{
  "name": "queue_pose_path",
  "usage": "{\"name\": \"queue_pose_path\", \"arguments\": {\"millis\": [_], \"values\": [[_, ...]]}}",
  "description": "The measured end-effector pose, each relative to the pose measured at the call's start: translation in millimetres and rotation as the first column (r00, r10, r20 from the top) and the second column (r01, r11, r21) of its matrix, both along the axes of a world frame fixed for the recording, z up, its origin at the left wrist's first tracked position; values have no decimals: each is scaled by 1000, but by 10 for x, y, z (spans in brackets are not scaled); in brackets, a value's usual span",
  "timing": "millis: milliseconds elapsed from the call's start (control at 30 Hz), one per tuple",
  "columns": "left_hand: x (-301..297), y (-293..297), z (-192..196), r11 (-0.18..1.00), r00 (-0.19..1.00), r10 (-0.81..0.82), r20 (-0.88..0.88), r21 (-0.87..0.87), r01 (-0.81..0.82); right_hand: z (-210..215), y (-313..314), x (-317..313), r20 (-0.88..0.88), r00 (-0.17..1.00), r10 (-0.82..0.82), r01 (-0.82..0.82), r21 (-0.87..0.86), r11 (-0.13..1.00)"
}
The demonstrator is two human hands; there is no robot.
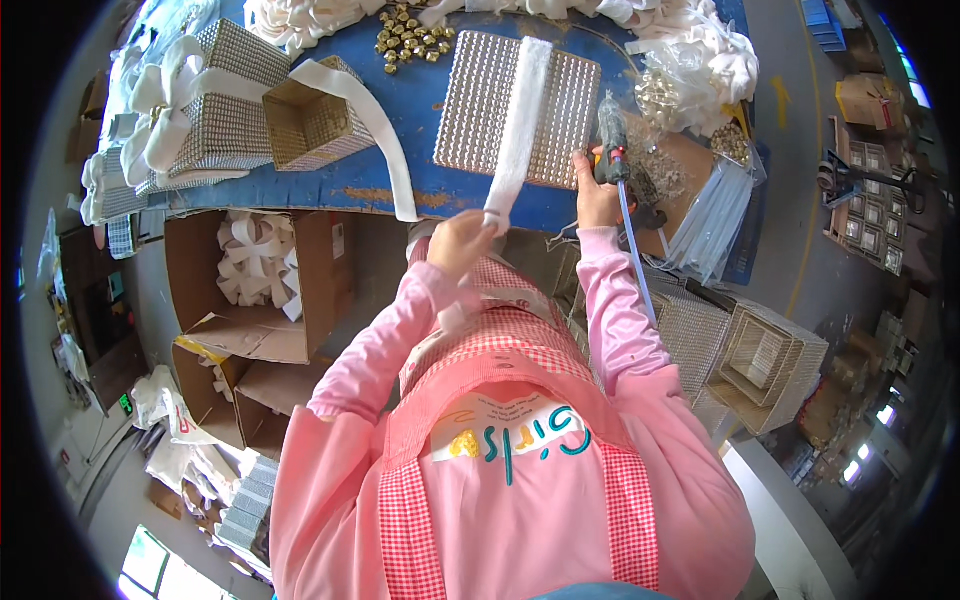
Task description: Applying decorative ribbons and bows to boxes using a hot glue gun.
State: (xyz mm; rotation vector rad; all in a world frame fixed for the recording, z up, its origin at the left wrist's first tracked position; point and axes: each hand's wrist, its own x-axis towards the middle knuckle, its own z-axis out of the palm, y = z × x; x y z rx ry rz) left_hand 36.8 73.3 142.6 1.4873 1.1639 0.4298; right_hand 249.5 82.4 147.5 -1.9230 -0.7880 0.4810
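ribbon (pixel 520 130) in grip of left hand (pixel 461 244), glue gun (pixel 614 160) likewise in right hand (pixel 597 200), bells (pixel 412 42), glue sticks (pixel 708 225) around

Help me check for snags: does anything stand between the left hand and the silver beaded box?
Nothing visible except the white ribbon that the left hand holds, which crosses the blue table's edge onto the box.

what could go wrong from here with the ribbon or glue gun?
1. A tug by the left hand, gripping the ribbon, could pull it askew on the box.
2. The glue gun in the right hand is near the plastic bag and, if hot, might melt it.
3. The glue stick hanging beside the right sleeve might snag.
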Motion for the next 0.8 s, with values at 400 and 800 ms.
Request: {"name": "queue_pose_path", "arguments": {"millis": [400, 800], "values": [[155, 405, -291, 916, 826, -375, -421, -32, 399, 60, 2, -7, 28, 999, 31, -33, 109, 993], [870, 2091, 354, 436, 727, 61, -684, 674, 597, -53, 20, -89, -4, 998, -67, 67, 89, 994]]}}
